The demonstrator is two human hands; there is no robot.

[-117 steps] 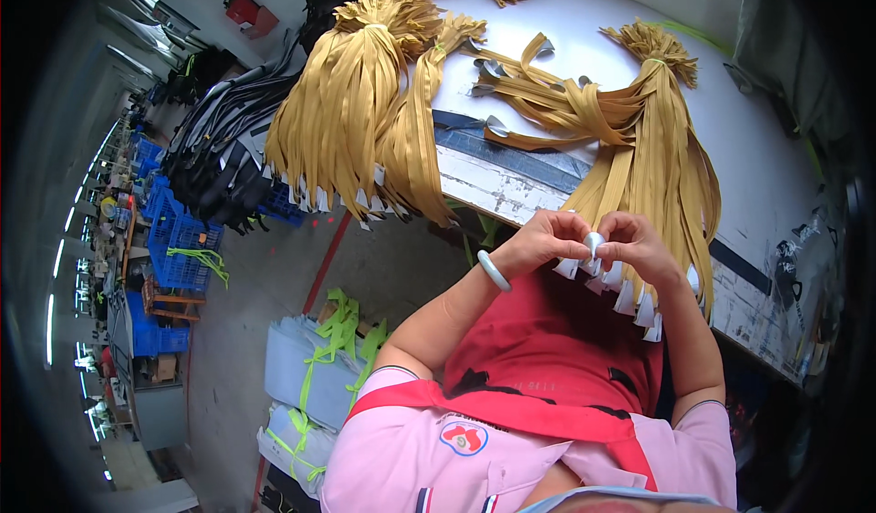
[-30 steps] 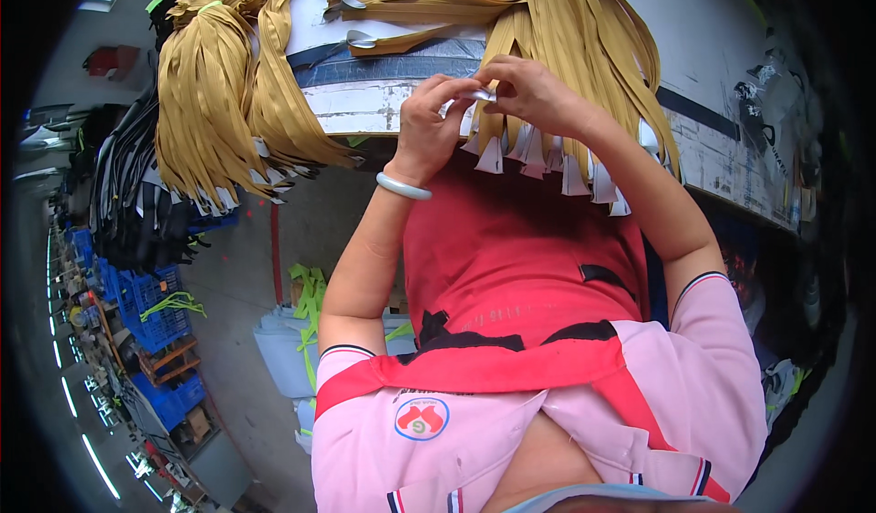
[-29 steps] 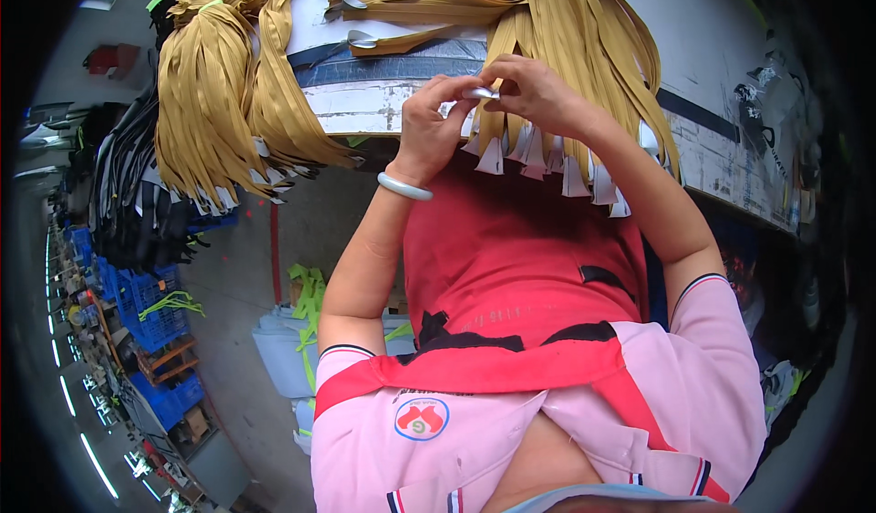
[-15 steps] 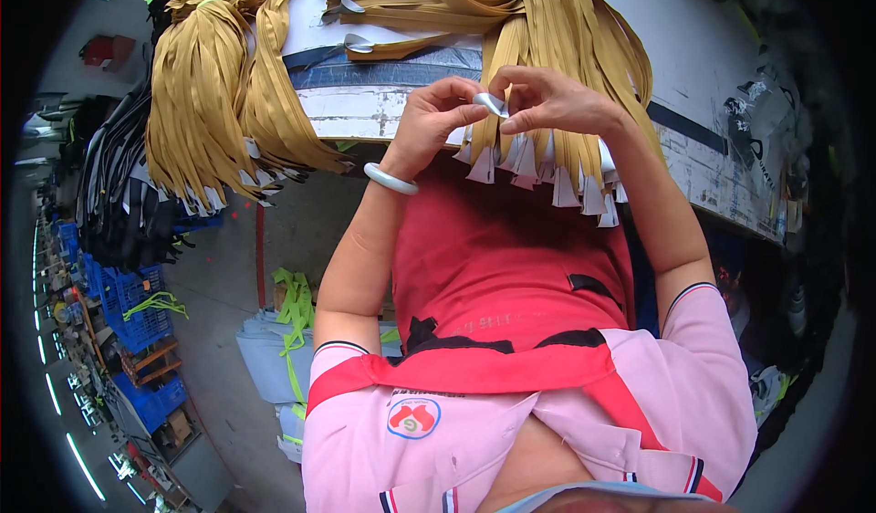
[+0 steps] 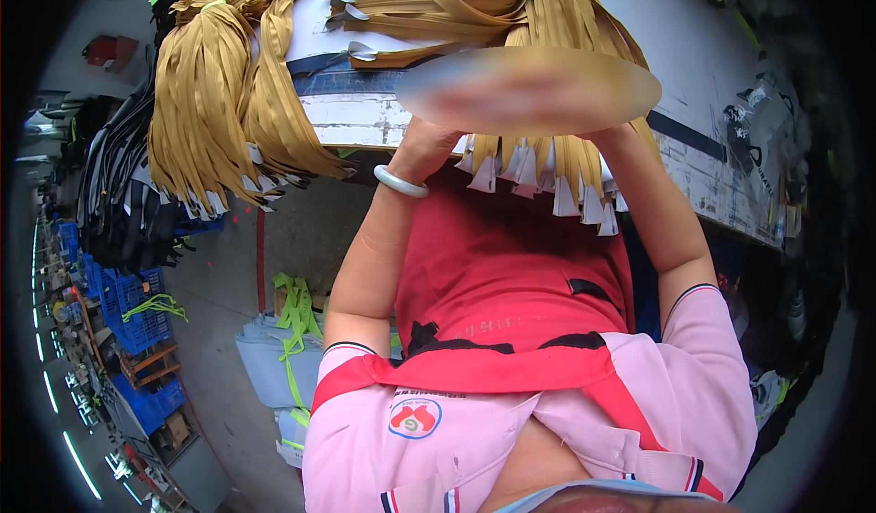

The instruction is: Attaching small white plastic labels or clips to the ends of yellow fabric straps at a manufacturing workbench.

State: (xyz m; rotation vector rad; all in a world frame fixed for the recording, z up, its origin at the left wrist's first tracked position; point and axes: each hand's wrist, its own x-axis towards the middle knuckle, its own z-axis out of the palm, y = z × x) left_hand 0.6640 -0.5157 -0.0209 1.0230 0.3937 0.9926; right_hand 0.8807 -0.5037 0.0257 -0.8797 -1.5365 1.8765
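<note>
My left hand [image 5: 427, 144], with a pale bangle [image 5: 400, 182] on the wrist, and my right hand [image 5: 610, 135] are raised at the table's near edge. A smeared oval patch covers the fingers of both, so whether they hold anything is hidden. Just behind and below them hangs a bundle of long gold fabric strips [image 5: 575, 20] with white ends [image 5: 525, 168], draped over the edge. More gold strips [image 5: 429, 11] lie sideways on the table, their silvery ends pointing left.
At the table's left hang thick gold bundles [image 5: 205, 84], with black strips [image 5: 128, 175] beside them. The white table [image 5: 351, 111] has a worn edge. Blue crates [image 5: 137, 308] stand at lower left. Grey-blue bundles [image 5: 265, 358] with lime ties sit on the floor. Clear plastic [image 5: 766, 130] lies at right.
Half a second ago my fingertips showed, both hands at a small whitish piece. Now a blur covers fingers and piece. My left wrist has shifted slightly right.
</note>
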